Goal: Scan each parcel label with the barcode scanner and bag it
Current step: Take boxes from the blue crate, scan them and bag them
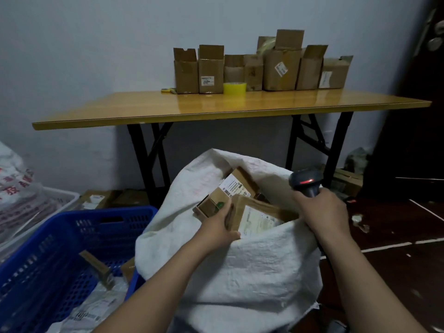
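Head-worn camera looks forward and down, close over the white sack [228, 272], table [168, 114] beyond.

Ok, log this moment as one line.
left hand: lowering labelled box into white sack | right hand: holding scanner, red light on | blue crate: parcels remain

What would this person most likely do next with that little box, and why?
Probably let go of the box so it drops into the white sack. The left hand holds it inside the sack's open mouth, above another parcel, while the right hand holds the scanner aside.
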